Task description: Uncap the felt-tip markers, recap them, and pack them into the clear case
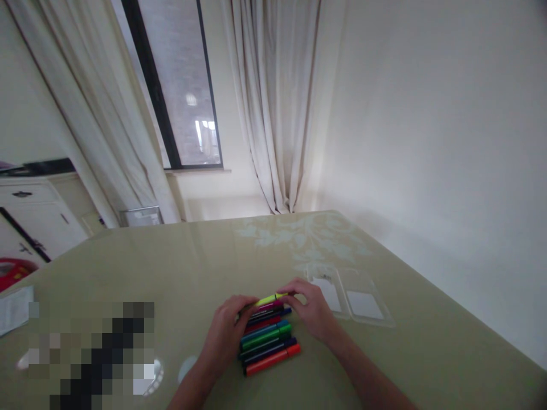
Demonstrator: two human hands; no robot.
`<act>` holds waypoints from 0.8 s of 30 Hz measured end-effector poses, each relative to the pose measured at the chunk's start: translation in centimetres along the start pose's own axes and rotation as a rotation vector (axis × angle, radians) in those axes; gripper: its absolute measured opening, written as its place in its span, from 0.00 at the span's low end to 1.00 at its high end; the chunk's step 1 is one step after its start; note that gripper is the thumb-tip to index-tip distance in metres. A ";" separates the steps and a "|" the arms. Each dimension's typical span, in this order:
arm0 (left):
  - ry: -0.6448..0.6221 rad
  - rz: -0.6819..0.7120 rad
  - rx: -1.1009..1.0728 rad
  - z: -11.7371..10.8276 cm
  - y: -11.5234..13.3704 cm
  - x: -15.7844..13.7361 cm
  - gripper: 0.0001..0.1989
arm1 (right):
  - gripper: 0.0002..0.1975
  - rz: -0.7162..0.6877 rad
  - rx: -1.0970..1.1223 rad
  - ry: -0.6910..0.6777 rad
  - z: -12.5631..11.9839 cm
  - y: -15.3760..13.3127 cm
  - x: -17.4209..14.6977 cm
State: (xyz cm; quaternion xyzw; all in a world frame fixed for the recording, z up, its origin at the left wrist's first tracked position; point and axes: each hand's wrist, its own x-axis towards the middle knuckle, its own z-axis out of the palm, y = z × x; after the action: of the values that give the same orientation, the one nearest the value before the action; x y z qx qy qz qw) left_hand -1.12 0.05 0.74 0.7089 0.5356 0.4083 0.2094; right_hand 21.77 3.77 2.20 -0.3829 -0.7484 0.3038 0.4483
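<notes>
Marker, bright yellow-green, is held across the far end of the row of markers, left hand pinching one end and right hand pinching the other; both are closed narrowly on it, thumbs against fingers. Whether it touches the next pen in the row, a purplish one, I cannot tell. It should handle as something light and stiff, probably a hollow plastic barrel, hard to break but with a smooth skin that could slip or roll. The dark band toward the right hand looks like the cap joint (a guess, since fingers hide the tip), so the firmer grip belongs on the barrel, with only a gentle touch on the cap side; tugging both ends apart might open it. Beyond the row and to its right lies a clear plastic case, opened flat; an orange-red marker forms the row's near end.
</notes>
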 end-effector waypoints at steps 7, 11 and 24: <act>0.007 -0.006 -0.041 0.1 0.2 0.0 0.12 | 0.08 0.114 0.075 -0.007 -0.1 -0.1 0.2; -0.028 -0.014 -0.003 0.3 0.2 0.2 0.13 | 0.10 0.148 0.067 -0.029 0.0 0.2 0.3; -0.105 0.022 0.304 0.7 -1.6 0.3 0.19 | 0.17 0.161 -0.146 0.236 -2.9 3.9 1.3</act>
State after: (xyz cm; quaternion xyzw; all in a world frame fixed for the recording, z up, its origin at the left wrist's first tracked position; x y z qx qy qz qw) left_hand -1.47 0.92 -0.72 0.7588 0.5715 0.2871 0.1230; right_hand 25.10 7.23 0.88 -0.5064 -0.6774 0.2365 0.4782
